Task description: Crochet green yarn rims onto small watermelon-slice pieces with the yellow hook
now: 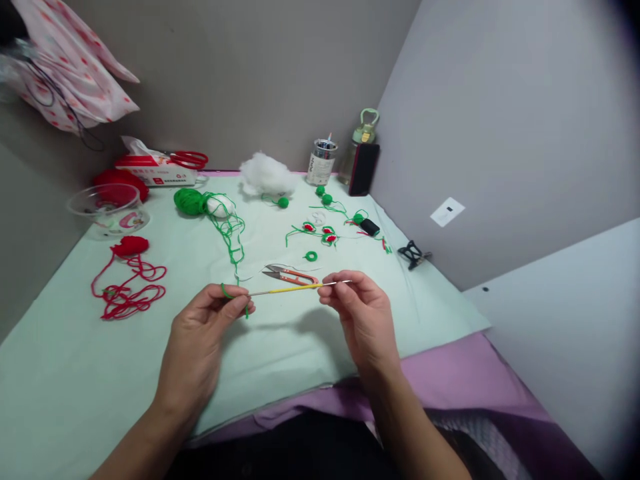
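A thin crochet hook with a yellow middle (295,289) spans the gap between my two hands above the table. My left hand (210,320) pinches its left end together with green yarn (239,267), which loops over the index finger and hangs below. The fingers of my right hand (363,310) are closed on the hook's right end. Just behind the hook lie orange-handled thread snips (293,275). A small green crocheted ring (311,256) sits farther back. The green yarn trails back to a green ball (190,201) beside a white one (221,205).
Red yarn (134,293) lies tangled at left, near a clear plastic tub (113,217) and a tissue box (160,172). White stuffing (267,177), a can (321,163), a phone (364,170) and a bottle (350,160) stand at the back. A black clip (413,255) is at right.
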Available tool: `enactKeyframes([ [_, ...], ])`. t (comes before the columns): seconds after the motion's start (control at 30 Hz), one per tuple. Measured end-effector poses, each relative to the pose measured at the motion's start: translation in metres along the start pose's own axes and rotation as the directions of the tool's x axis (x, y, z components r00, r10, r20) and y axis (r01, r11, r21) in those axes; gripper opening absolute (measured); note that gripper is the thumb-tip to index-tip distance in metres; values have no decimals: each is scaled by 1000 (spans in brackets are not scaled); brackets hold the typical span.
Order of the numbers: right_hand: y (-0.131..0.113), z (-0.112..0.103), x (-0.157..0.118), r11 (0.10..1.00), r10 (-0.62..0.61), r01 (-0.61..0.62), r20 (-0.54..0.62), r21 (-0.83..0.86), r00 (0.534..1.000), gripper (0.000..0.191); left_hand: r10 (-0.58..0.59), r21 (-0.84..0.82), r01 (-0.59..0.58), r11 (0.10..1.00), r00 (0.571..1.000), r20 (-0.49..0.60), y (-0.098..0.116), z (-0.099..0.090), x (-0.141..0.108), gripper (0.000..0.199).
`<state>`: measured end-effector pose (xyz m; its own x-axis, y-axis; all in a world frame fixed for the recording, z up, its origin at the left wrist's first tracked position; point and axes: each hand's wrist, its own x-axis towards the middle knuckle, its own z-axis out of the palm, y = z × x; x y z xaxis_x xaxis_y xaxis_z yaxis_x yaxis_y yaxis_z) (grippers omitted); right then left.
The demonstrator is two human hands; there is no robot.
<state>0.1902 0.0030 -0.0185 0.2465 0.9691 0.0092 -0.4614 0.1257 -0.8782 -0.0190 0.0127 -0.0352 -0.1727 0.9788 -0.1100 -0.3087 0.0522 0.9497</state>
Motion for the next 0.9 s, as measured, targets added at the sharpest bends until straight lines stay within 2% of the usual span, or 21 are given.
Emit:
enactKeyframes([
  [0.17,2,-4,0,998,-27,28,33,-52,999,10,2,-17,-2,1000,1000,-14,1,2,0,20],
  [0.27,-4,-11,1,949,-121,148,112,-278,986,9,12,-22,-12,1000,1000,-17,3,0,2,18],
  [0.3,-7,-14,2,878,-187,240,164,-414,969,9,27,-14,-27,1000,1000,-11,4,-1,2,17],
  [0.33,-11,-17,2,749,-264,354,238,-560,935,9,47,11,-47,999,999,3,5,-2,3,15],
  [0.4,-17,-20,3,353,-397,567,430,-744,811,19,82,88,-86,992,995,50,8,-2,1,12],
  [0.43,-18,-21,3,169,-395,631,535,-757,747,28,86,132,-96,987,993,82,9,-2,0,11],
  [0.47,-17,-21,2,31,-358,677,624,-735,694,35,82,175,-101,979,990,116,11,0,-2,10],
  [0.5,-15,-21,1,-51,-295,717,696,-695,654,39,70,208,-101,973,986,152,13,1,-4,9],
  [0.53,-12,-20,-1,-83,-227,749,745,-657,627,38,58,231,-102,968,980,189,14,4,-6,7],
  [0.6,-6,-19,-4,-53,-116,777,777,-627,619,33,38,243,-102,965,967,253,16,7,-8,5],
  [0.63,-3,-18,-6,-5,-82,765,763,-644,641,34,37,234,-103,967,962,271,17,9,-9,7],
  [0.7,-2,-16,-8,153,-55,688,689,-709,722,34,42,204,-101,974,960,275,17,10,-9,16],
  [0.8,-7,-11,-10,467,-40,474,518,-746,854,22,31,180,-84,980,959,283,16,12,-12,30],
  [0.83,-8,-9,-10,547,-11,403,475,-734,880,19,13,177,-70,982,953,304,15,14,-14,35],
  [0.9,-10,-5,-11,619,74,311,447,-722,891,18,-24,174,-40,984,937,348,13,17,-18,41],
])
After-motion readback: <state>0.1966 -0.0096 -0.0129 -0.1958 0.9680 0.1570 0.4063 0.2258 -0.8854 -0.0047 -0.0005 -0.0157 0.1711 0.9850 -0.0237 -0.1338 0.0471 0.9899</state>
